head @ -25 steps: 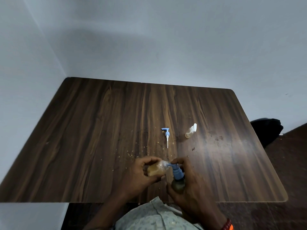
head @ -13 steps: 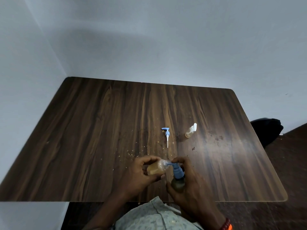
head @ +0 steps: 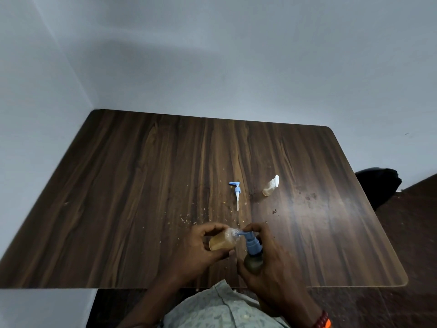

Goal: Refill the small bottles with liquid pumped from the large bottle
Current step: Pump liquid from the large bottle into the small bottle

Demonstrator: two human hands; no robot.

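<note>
My left hand [head: 201,252] grips a small clear bottle [head: 222,242] of amber liquid, tilted with its open neck to the right. My right hand [head: 272,268] holds the large dark bottle [head: 254,263] near the table's front edge, a finger on top of its blue pump head [head: 251,243]. The pump's spout meets the small bottle's neck. A second small bottle [head: 269,188] with a white cap lies farther back on the table, partly filled with amber liquid.
A loose blue and white pump with its dip tube [head: 237,194] lies mid-table, left of the capped bottle. Crumbs and dark stains dot the wooden table [head: 118,185]. Grey walls close the left and back. A dark object [head: 378,185] sits beyond the right edge.
</note>
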